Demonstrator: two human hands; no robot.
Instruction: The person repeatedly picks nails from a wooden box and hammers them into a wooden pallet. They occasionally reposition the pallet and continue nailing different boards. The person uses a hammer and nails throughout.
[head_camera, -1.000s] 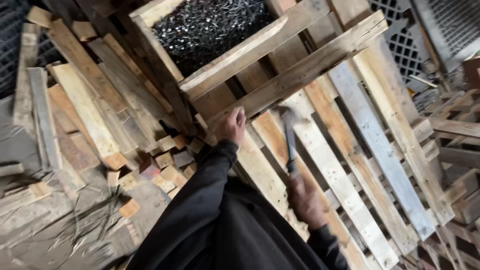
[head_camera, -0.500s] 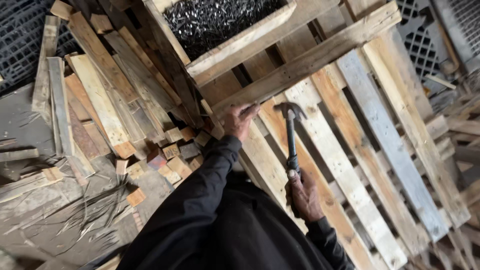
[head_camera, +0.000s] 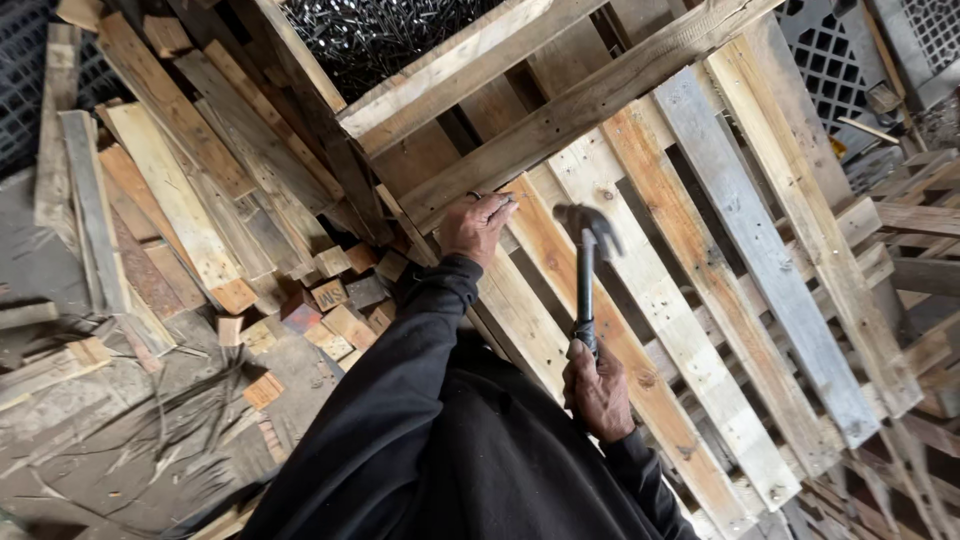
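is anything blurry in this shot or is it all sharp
Head view: the hammer head is motion-smeared while its handle in the right hand is clearer; the left hand and pallet boards look sharp; light is soft daylight, no glare.

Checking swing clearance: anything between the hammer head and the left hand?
Head view: only bare pallet boards between hammer head and left hand; no loose item.
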